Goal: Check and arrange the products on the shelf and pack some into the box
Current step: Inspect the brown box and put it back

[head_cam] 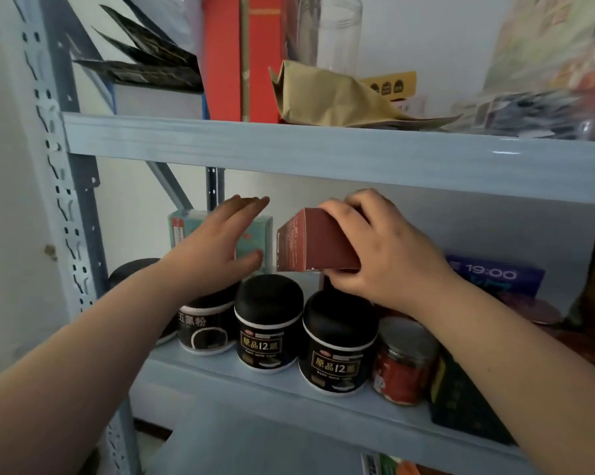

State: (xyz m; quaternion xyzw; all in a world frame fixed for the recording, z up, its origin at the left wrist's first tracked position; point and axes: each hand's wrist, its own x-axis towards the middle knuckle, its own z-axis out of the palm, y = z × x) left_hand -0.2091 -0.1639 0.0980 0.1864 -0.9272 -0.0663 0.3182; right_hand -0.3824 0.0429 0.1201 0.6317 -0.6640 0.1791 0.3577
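Pale blue steel makes the rack. Its upper beam (323, 149) crosses the whole frame just above your hands, and the perforated post (59, 200) closes the left side. The front edge of the lower shelf board (289, 399) runs down toward the lower right, and the jars stand close to it. Free room is only the low gap between the beam and the jar lids, and both of your hands are inside this gap.

Your right hand (385, 248), at the centre right, grips the maroon carton (310, 245). The fingers are curled over its top and the thumb is under its lower edge. The carton is tilted and sits above the black lids, with its printed end turned to the left.

Your left hand (220, 241) is flat with straight fingers in front of the teal box (186, 228), just beside the carton. I cannot tell whether it touches the box.

On the two front black-lidded jars (268, 323) you can read "原品12黑". The jar more to the left (203, 330), partly behind your forearm, reads "五黑粉". The purple box (495, 275) at the right shows "19:00". The small print on the carton is too blurred to read.

A red jar with a metal lid (404, 361) stands right of the black jars. On the shelf above lies a crumpled brown paper bag (330, 97).
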